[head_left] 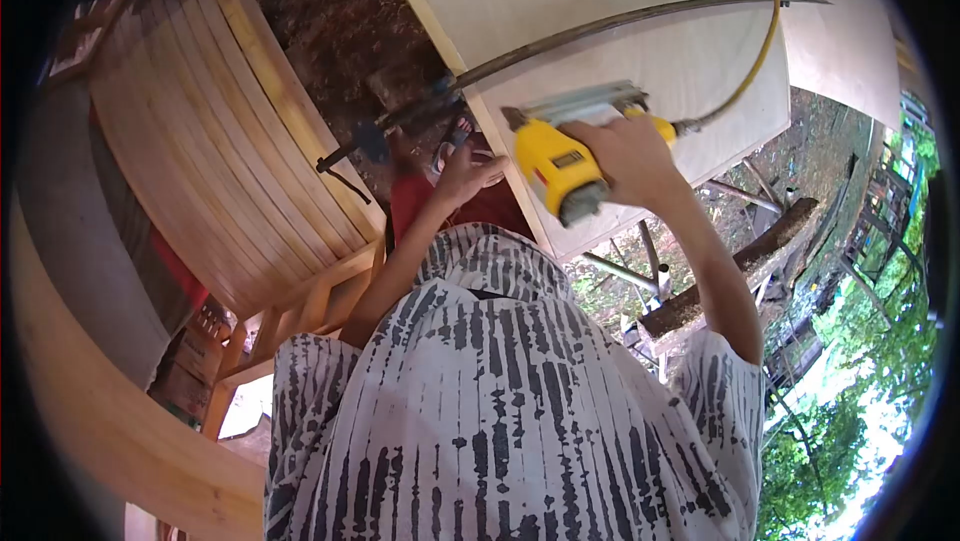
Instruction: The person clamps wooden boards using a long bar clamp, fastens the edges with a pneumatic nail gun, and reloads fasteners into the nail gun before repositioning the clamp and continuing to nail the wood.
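My right hand (pixel 632 163) is closed around the handle of a yellow pneumatic nail gun (pixel 556 167). The tool is slightly blurred and sits over a pale wooden panel (pixel 690 61), close to its near edge. A yellow air hose (pixel 752 79) runs from the handle's end up across the panel. My left hand (pixel 474 175) is at the panel's left edge, fingers stretched toward it and apart; whether they touch the wood I cannot tell. Just beyond both hands, a long bar clamp (pixel 600 27) lies across the panel, its dark jaw end (pixel 372 139) sticking out on the left.
On the left stands a slatted wooden piece (pixel 215 131) with a light frame. Brown ground (pixel 325 26) shows between it and the panel. At right, metal tube legs (pixel 655 256) and a rough log or plank (pixel 735 266) are below the panel, with trees beyond.
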Available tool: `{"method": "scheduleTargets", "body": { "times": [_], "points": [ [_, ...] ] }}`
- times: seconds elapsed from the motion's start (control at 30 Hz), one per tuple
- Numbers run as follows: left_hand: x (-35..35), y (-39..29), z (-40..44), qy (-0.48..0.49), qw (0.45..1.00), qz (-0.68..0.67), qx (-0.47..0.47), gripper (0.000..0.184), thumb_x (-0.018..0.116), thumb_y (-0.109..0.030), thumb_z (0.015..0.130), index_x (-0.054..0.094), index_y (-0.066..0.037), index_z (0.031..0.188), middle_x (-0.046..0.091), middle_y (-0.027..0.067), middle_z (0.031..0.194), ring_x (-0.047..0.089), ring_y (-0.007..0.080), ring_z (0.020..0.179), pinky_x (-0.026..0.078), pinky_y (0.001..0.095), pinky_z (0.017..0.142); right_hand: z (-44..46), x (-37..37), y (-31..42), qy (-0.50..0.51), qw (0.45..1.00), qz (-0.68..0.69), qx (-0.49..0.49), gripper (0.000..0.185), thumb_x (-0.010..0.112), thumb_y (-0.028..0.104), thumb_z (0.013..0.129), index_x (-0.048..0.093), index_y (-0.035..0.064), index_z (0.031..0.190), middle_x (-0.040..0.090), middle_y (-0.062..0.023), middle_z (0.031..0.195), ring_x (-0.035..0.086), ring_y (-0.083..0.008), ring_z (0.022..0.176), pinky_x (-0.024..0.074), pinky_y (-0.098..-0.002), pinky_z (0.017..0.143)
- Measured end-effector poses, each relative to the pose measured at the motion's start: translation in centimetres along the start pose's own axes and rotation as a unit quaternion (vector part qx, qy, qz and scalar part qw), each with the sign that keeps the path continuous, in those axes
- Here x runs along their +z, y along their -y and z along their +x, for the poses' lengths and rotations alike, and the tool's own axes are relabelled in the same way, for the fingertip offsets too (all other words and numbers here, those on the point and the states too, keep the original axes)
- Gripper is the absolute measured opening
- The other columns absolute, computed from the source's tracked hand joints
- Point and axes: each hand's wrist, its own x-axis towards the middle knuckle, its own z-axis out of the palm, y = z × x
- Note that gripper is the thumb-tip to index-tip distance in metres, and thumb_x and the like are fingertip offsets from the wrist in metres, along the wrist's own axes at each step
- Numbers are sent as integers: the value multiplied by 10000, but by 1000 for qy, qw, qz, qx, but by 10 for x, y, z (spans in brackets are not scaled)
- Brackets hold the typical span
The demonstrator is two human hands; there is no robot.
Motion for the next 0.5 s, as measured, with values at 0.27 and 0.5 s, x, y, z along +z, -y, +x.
{"method": "scheduleTargets", "body": {
  "times": [0.27,0.5],
  "points": [
    [-26,65,15,85,991,17,99,371,761,-152,1008,636,19,1312,739,104,1147,732,165,979,606,300,847,-107,40,-21,57,996,23,71,593,835,373,786,700,172,1328,779,-125,873,758,-331,819,555,-457,763],
    [-55,59,12,90,994,-57,26,360,734,-151,1028,603,-9,1331,734,97,1162,727,161,1028,589,291,836,-100,73,-3,-25,999,21,14,472,836,334,786,757,158,1216,764,-85,850,752,-273,833,547,-422,776]
  ]
}}
